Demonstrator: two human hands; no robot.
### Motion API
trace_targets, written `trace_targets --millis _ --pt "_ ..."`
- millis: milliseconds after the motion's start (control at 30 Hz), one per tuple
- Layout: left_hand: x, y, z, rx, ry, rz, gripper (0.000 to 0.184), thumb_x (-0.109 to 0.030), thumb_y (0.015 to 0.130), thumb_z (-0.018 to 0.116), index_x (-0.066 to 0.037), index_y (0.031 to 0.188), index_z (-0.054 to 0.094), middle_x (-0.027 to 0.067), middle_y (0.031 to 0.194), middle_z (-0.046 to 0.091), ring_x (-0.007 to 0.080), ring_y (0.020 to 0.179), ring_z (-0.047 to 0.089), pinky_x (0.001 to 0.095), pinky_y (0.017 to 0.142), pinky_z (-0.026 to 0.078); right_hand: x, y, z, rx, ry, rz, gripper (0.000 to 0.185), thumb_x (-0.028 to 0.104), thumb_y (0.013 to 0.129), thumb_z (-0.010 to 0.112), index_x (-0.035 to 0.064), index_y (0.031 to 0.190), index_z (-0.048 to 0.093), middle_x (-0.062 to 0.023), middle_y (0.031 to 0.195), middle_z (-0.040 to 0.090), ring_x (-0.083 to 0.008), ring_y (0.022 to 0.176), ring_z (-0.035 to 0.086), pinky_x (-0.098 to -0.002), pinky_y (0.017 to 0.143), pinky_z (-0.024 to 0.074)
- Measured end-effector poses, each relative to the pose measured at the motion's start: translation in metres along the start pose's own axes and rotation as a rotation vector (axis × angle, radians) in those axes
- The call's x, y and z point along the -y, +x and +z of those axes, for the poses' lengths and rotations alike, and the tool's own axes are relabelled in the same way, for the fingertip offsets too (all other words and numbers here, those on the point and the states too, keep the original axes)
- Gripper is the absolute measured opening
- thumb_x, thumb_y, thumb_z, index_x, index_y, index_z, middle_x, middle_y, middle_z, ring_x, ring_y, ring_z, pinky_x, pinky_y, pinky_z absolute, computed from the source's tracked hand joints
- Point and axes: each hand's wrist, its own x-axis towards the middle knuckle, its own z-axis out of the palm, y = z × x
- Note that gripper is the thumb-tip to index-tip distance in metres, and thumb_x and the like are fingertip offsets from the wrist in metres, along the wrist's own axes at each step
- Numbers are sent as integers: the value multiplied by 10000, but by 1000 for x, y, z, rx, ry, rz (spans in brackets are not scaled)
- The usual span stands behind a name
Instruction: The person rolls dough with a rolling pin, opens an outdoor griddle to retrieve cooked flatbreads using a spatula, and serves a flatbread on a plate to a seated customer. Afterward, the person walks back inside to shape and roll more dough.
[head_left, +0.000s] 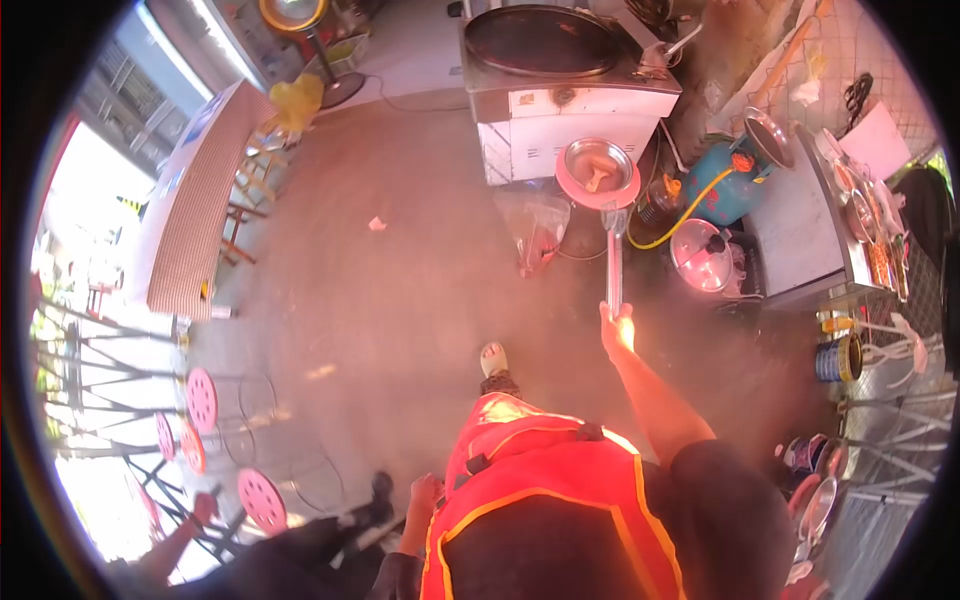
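My right hand [617, 328] reaches forward, closed round the near end of a long, shiny pair of metal tongs [615, 260]. The far tip of the tongs overlaps the near edge of a pink stool [583, 196] in view. On that stool sits a round metal bowl [618, 158] with something pale in it, too unclear to name. Low beside the red apron [545, 460], my left hand [426, 490] is closed, its fingers curled; whatever it may hold is hidden.
A griddle [540, 40] tops a white cabinet [580, 140] ahead. Right of it are a teal gas cylinder [728, 185] with a yellow hose, a lidded pot [702, 256] and a side counter [800, 220]. Pink stools [202, 400] and another person's hand [204, 508] are at left.
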Motion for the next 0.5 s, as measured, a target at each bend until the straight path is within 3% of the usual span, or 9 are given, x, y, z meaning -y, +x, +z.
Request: trace_targets --millis 67,133,200,300,367,433,500 --pt "-43 30 -55 -29 1195 339 98 -200 814 568 -119 824 623 40 920 629 191 897 612 371 766 518 14 42 27 -133 46 41 489 406 829 639 9 1030 437 -185 888 580 -315 807 581 -415 735 462" --pt "-89 70 -132 -79 1251 420 145 -209 795 585 -165 924 635 8 978 616 171 954 588 351 805 511 22 91 53 -233 36 87 493 407 807 658 0 1014 470 -182 899 590 -314 834 593 -413 738 469" --pt "-221 72 -205 -5 1529 275 224 -200 778 606 -189 1001 617 -36 1076 605 148 989 579 344 797 513 42 119 73 -304 9 170 506 412 779 676 -7 1004 504 -183 918 601 -320 864 602 -416 754 474" --pt "-237 172 -282 -201 137 227 266 -247 845 606 -105 1070 589 26 1062 617 155 942 590 314 777 500 92 160 92 -367 -73 311 542 429 730 703 -12 1006 552 -190 958 615 -340 918 607 -429 801 474" --pt "-282 212 -311 -264 -436 130 316 -275 881 597 -58 1110 572 64 1041 620 159 912 595 298 762 495 118 189 112 -419 -116 392 569 441 699 719 -10 1016 575 -195 986 620 -353 958 602 -439 837 469" --pt "-387 205 -340 -296 -638 32 365 -299 907 578 -20 1142 556 97 1006 618 163 883 598 287 744 494 136 227 138 -453 -82 467 619 440 678 725 -1 1081 566 -192 1018 623 -369 997 585 -453 877 458" --pt "-430 215 -357 -259 -597 29 366 -306 913 570 -22 1145 556 104 1039 610 172 893 601 285 748 499 158 267 163 -486 -90 545 631 434 679 724 5 1112 561 -192 1046 618 -370 1029 572 -458 894 454"
